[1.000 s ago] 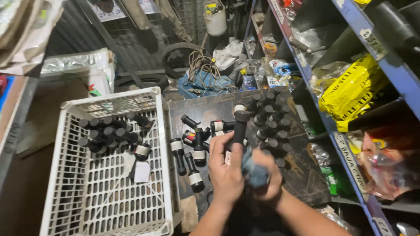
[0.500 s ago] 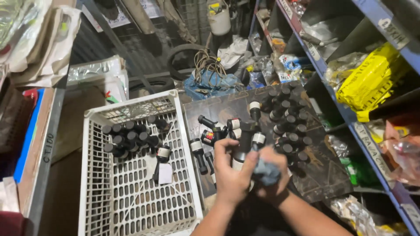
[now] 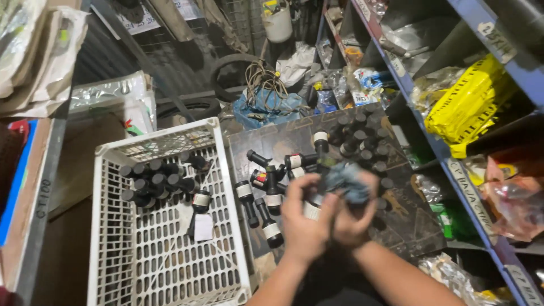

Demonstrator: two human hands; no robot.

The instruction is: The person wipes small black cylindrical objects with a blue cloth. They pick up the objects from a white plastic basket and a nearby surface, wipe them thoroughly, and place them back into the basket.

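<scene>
Head view: two hands meet low in the middle, near the person. The left hand (image 3: 304, 218) is curled shut around a black cylinder (image 3: 312, 208) with a pale label band, fingers wrapped round its body. The right hand (image 3: 356, 218) is closed on a blue-grey rag (image 3: 347, 182), pressing it against the upper end of that same cylinder; both forearms come up from the near edge, wrists angled toward each other.

The cylinder is held just above a dark board (image 3: 408, 226) that slopes away to the far right. Left of the hands about six more labelled cylinders (image 3: 271, 190) lie loose on the board, some crossing each other. Farther right, a cluster (image 3: 362, 139) of roughly a dozen stands upright, black caps up; the exact count is hard to tell.

To the left sits one white plastic crate (image 3: 226, 226). At its far end lie about ten cylinders (image 3: 150, 181) bunched together, with one more (image 3: 199, 201) lying apart nearer the middle.
</scene>
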